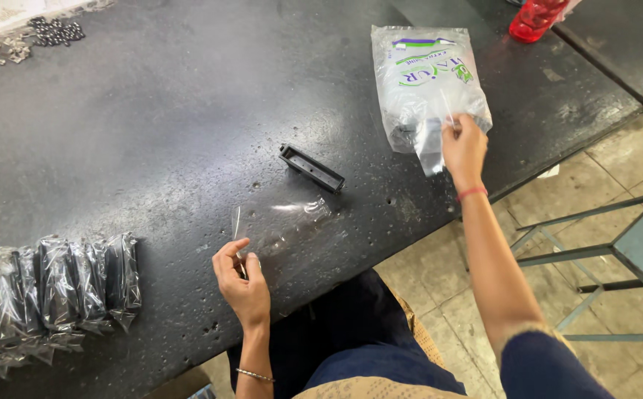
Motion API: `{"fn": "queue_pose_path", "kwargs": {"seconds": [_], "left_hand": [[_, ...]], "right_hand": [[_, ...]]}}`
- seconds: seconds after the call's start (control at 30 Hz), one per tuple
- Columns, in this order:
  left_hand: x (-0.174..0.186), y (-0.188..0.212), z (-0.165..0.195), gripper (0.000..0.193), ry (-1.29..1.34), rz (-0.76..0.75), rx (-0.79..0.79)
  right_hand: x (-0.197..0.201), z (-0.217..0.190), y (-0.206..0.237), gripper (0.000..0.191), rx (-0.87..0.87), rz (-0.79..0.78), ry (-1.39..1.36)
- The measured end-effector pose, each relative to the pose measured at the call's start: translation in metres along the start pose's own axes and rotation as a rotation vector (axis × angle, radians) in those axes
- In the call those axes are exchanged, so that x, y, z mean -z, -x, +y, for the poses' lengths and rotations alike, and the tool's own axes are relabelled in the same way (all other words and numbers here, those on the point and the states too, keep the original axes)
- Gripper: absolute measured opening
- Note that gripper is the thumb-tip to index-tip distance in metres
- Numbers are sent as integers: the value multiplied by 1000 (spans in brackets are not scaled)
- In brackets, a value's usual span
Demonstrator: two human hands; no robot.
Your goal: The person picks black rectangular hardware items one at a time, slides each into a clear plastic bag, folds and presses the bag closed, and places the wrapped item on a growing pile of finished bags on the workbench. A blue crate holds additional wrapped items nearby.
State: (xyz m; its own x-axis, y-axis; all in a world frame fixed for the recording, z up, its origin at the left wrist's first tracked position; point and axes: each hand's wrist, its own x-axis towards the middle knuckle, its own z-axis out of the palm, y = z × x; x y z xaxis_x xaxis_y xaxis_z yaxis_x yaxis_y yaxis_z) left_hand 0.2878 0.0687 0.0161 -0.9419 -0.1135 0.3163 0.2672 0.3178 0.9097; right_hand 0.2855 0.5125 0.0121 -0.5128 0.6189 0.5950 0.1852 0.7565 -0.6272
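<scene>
Hands: two, left hand [243, 284] and right hand [463, 145].

Loose black rectangular part [311, 168] on the table [151, 133]: one.

Empty clear small pouch [281, 222] at the left hand: one.

Large printed plastic bag [425, 81] holding clear pouches: one.

Bagged black parts in the row [48, 284] at the near left edge: about six to eight visible; exact count unclear, row runs out of view.

Red bottle [534, 18], top edge: one.

Heap of small dark metal pieces [55, 31], far left corner: too small to count.

Metal-framed stool [617, 251] on the floor: one.

Left hand [242, 284] pinching clear sleeve [281, 222], black plastic part [311, 168] beyond, right hand [463, 146] gripping printed bag [425, 81]
</scene>
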Motion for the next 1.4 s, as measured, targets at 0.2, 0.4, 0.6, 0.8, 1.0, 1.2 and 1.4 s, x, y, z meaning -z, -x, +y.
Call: {"fn": "queue_pose_path", "kwargs": {"seconds": [0.2,0.4,0.6,0.8,1.0,1.2,1.4], "left_hand": [[1,0,1,23,25,20,6],[-2,-5,2,22,34,51,10],[0,-5,6,26,24,43,-20],[2,-5,5,30,-2,42,-48],[2,-3,-3,32,10,47,-9],[24,-5,-5,44,119,-8,131],[78,-17,17,71,-34,-31,67]], "right_hand": [[-62,-22,-82,17,34,-84,320],[-74,-54,-113,16,-58,-600,489],[-79,-47,-86,16,238,-515,343],[-38,-40,-1,16,374,-234,17],[5,-97,87,12,20,-306,-391],[1,-162,140,13,-65,-615,-681],[-10,-224,144,14,-117,-780,-939]]}}
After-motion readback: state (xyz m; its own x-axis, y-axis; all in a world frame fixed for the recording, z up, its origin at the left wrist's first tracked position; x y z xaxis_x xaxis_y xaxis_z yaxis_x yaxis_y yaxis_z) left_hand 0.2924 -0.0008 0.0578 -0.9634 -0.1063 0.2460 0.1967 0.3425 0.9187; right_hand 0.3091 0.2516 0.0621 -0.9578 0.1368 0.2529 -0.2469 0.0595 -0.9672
